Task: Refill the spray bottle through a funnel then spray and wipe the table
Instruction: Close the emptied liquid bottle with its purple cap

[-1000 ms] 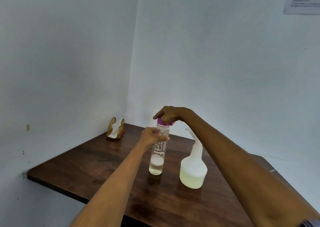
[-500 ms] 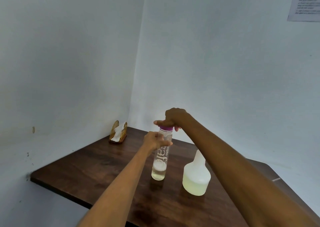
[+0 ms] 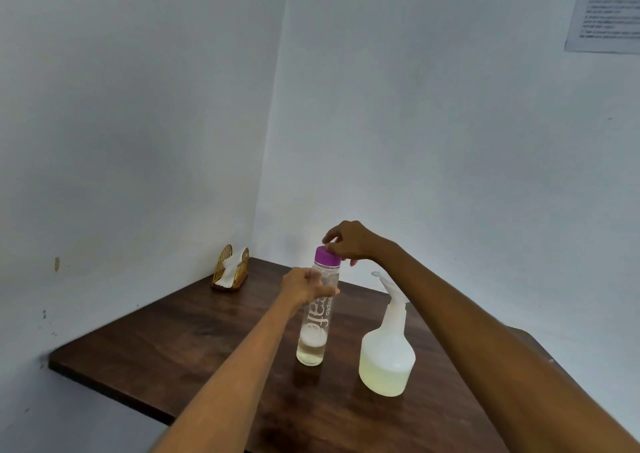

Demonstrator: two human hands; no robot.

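clear water bottle [image 3: 316, 317] standing upright on dark wooden table [image 3: 180, 345], near centre. purple screw cap [image 3: 327, 256] seated on its neck. shallow layer of pale liquid at the base only; rest of the barrel empty. left hand [image 3: 304, 286] wrapped around upper barrel, fingers curled onto the glass, steadying. right hand [image 3: 351, 241] over the cap from 2 o'clock, fingertips pinching its rim; thumb contact not resolved.

white spray bottle [image 3: 387, 355] at 3 o'clock of the water bottle, near but apart, trigger head fitted, pale yellowish liquid in lower third. gold napkin holder [image 3: 231, 272] with white napkins at 10 o'clock, in the wall corner, well apart. no funnel in view. printed notice [image 3: 609, 9] on wall at 1 o'clock, text unreadable.

judged step: working the cap on the water bottle; direction of turn not determinable.

recommended handling: keep left grip firm and below the neck so the barrel does not rotate with the cap. turn with fingertips only, wrist above the cap, no sideways load. keep base flat on table. risk: tall narrow bottle, tips easily toward spray bottle. wiping and spraying judged outstanding.
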